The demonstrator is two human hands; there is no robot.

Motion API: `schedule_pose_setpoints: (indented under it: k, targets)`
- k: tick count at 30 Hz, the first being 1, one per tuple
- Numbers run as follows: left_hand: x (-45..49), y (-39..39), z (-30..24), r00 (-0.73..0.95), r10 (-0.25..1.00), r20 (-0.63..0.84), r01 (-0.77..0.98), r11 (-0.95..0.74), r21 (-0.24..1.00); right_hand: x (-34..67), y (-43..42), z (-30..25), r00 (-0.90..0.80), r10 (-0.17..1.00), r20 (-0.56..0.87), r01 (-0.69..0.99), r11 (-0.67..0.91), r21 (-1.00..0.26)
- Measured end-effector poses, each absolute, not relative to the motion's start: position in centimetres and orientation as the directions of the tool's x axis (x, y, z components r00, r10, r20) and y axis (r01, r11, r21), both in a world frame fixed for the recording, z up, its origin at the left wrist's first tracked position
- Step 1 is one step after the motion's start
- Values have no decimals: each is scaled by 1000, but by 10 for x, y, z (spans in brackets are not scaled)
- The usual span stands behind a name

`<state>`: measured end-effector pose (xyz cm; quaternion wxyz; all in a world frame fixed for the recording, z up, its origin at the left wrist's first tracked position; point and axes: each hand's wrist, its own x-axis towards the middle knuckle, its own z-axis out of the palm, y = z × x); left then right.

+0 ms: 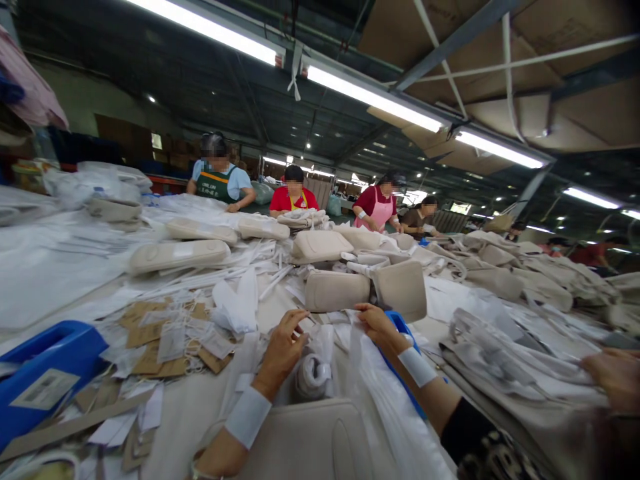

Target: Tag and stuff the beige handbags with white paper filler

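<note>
My left hand point(283, 347) and my right hand point(379, 327) pinch the upper edges of a clear plastic bag point(320, 347), fingers curled inward. A rolled white item point(311, 377) shows through the film between my wrists. Below my hands lies a beige handbag point(310, 443), its lower part cut off by the frame. White bands point(249, 417) wrap my left wrist, and my right wrist has a matching one. A blue plastic piece point(400, 333) sits partly hidden behind my right hand.
Beige handbags point(335, 290), kraft card tags point(155, 337), white straps and paper crowd the work table. A blue tray point(47, 373) stands at the left. Another person's hand point(617, 379) enters at the right edge. Several co-workers point(293, 193) stand across the table.
</note>
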<state>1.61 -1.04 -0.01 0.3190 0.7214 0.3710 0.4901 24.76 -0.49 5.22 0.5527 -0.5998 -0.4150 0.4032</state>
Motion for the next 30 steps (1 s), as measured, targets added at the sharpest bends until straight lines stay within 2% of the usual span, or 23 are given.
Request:
schedule_pose_setpoints:
  k: [3,7,12,16,20,23,26,28,30]
  targets:
    - [15,-13,4,236,822,518,192,-562,805,213,-16,70,203,978,-55,2,-57,-998]
    - [12,-12,6,222,778,587,194,-625,756,159,-49,95,-1,1000,-23,-36,-23,-999]
    - [11,-13,9,260,623,738,243,-782,574,140,-111,123,-203,979,-4,-78,-20,-997]
    - [16,-28,17,323,573,753,314,-815,486,160,-171,137,-169,978,-122,-111,-142,-984]
    - [19,-36,21,398,586,706,352,-808,472,184,-226,133,-141,966,-219,-115,-236,-965]
    - [18,-35,20,360,634,685,401,-768,500,208,-257,106,-114,973,-203,-106,-215,-971]
    - [17,-33,20,366,654,662,435,-749,500,238,-276,61,-52,976,-210,-2,-211,-978]
    - [17,-32,20,369,676,638,479,-726,494,255,-281,32,-47,958,-283,19,-283,-959]
    - [16,-32,20,327,725,606,561,-665,493,263,-278,10,-34,925,-379,-70,-381,-922]
